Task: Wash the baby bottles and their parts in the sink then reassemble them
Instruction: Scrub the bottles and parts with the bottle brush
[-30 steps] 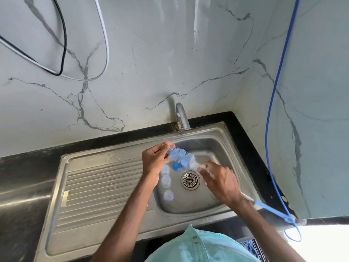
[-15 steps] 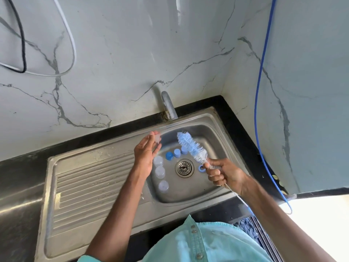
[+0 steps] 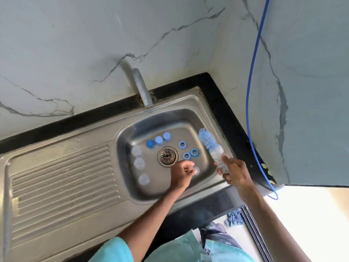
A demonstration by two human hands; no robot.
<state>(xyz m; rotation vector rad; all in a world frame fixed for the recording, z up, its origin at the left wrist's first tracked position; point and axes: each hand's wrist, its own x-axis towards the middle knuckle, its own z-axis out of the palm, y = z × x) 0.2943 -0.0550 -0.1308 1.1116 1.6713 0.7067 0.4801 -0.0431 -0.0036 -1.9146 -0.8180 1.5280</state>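
Readable text: none I can make out anywhere in the head view.
Sink (image 3: pixel 188 115): bare steel, no stamp or lettering legible to me.
Brush (image 3: pixel 208 143): only blue and white bristles in sight, nothing to read.
Blue caps (image 3: pixel 158 140): too small for me to tell any marking.
Blue rings (image 3: pixel 194 152): same, too small.
Clear part (image 3: pixel 196 170): motion-blurred, I can't tell if it is marked.
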